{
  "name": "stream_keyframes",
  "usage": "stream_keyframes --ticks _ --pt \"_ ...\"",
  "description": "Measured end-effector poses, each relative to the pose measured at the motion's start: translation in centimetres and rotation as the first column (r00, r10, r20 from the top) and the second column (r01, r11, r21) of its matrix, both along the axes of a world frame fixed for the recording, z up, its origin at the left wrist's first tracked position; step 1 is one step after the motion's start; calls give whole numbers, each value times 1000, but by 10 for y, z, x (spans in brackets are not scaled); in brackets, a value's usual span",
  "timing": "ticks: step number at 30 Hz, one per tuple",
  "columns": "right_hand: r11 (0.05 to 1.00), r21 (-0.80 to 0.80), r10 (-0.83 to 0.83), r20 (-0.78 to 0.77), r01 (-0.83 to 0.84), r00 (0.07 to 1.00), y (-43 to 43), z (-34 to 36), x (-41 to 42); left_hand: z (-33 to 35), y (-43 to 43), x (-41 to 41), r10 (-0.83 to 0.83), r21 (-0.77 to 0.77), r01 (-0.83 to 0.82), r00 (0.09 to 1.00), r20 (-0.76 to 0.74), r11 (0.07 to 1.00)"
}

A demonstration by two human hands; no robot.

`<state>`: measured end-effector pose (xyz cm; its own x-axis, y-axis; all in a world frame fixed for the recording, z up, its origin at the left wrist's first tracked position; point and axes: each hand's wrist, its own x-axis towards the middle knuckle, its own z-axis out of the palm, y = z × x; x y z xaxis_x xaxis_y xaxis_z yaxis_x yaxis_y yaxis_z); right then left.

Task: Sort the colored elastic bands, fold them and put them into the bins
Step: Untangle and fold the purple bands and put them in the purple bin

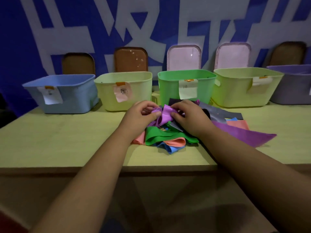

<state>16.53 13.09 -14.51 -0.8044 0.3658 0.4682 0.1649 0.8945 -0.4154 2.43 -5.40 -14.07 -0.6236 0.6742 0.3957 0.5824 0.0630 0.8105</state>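
Observation:
A heap of colored elastic bands lies mid-table: a green band, pink band, blue band, grey band and a long purple band. Above the heap, my left hand and my right hand both pinch a bunched purple band between them. Five open bins stand in a row behind: blue bin, pale yellow bin, green bin, a second pale yellow-green bin and purple-grey bin. Each bin carries a paper label.
The bins' lids lean against the blue and white wall behind them. The yellow table ends at a front edge near my forearms, with floor below. Bare tabletop stretches left of the heap.

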Motion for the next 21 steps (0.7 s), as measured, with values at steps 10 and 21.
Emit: stream_keyframes --ticks 10,21 --pt "996 -92 10 11 -9 1000 4 0 -2 8 -4 5 -18 70 6 986 167 998" --pt "999 -31 -10 20 11 1000 5 1 -6 12 -5 5 -45 191 -5 966 253 981"
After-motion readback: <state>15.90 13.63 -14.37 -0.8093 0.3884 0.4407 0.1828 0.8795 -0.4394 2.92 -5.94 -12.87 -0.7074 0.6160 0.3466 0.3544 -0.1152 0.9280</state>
